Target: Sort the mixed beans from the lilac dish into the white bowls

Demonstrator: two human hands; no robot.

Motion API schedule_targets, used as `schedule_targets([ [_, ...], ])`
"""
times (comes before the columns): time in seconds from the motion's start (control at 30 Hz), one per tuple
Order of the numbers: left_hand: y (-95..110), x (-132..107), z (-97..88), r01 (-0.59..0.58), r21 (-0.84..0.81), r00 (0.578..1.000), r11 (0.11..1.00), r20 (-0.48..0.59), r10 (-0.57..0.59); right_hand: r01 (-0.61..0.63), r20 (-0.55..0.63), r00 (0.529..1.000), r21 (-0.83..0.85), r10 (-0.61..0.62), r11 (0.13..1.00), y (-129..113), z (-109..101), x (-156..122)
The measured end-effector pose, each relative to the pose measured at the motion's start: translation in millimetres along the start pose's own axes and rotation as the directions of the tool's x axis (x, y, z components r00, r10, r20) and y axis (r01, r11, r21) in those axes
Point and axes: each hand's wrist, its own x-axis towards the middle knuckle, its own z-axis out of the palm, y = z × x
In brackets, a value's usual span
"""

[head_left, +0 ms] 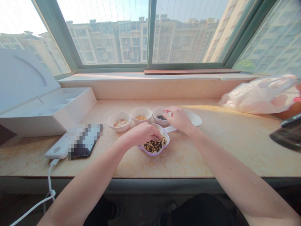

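The left hand [141, 134] curls downward, its fingertips among the mixed beans [155, 145] in a lilac dish [150, 153], though any grip is hidden. The half-open right hand [178, 119] sits over a white bowl of black seeds [157, 110], its hold unclear. Beside it, a bowl of yellow grains [141, 110] and a bowl of pale flakes [115, 116] stand on the surface [188, 157], all within easy reach of the hands.

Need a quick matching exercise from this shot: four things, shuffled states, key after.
Things:
1. left hand
2. right hand
3. middle white bowl
4. plastic bag

States:
A. holds yellow grains
B. bunched on the counter at far right
C. beside the bowl of black seeds
D. reaching into mixed beans in a purple-rimmed dish

Pairs: 1-D, 2-C, 3-A, 4-B
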Motion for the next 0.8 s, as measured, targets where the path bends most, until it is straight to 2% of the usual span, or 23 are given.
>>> schedule_targets([
  [0.13,-2,-1,-2.2,0.073,0.007,0.982,0.997,-0.178,-0.071,0.003,-0.050,0.999,0.052,0.000,0.999,-5,-4,-1],
  [0.27,-5,-2,-3.9,0.170,-0.031,0.900,0.985,-0.402,-0.168,-0.021,-0.042,0.999,0.233,0.032,0.972,-18,-11,-3],
  [0.33,-7,-2,-3.3,0.185,-0.058,0.849,0.981,-0.493,-0.190,-0.104,0.046,0.995,0.393,0.093,0.914,-25,-14,-4],
  [0.37,-7,-2,-2.8,0.182,-0.070,0.823,0.981,-0.534,-0.191,-0.159,0.132,0.985,0.482,0.108,0.862,-29,-15,-5],
  [0.47,-9,0,-0.3,0.143,-0.072,0.770,0.987,-0.619,-0.157,-0.342,0.428,0.903,0.678,0.030,0.651,-37,-17,-9],
  [0.53,-9,0,1.5,0.119,-0.052,0.758,0.991,-0.640,-0.125,-0.419,0.518,0.854,0.736,-0.044,0.533,-40,-16,-12],
  [0.6,-9,0,3.0,0.105,-0.029,0.759,0.994,-0.643,-0.099,-0.442,0.528,0.846,0.770,-0.072,0.460,-41,-13,-14],
  [0.8,-4,-1,2.3,0.123,0.012,0.821,0.992,-0.562,-0.095,-0.465,0.526,0.849,0.793,-0.056,0.393,-45,-9,-16],
])
